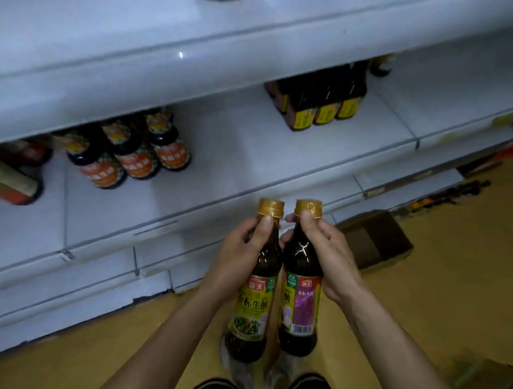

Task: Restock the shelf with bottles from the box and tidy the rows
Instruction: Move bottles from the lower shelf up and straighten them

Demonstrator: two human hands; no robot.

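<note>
Now, left btl (266, 264) dark, gold cap (271, 208), yellow label (252, 307), right btl (301, 261) purple-labelled

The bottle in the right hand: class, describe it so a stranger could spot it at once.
In front of the white shelf, the left hand and right hand each grip a dark, gold-capped bottle by its neck. The right bottle, unlike the left bottle with its yellow front label, shows a purple panel and a barcode.
</note>
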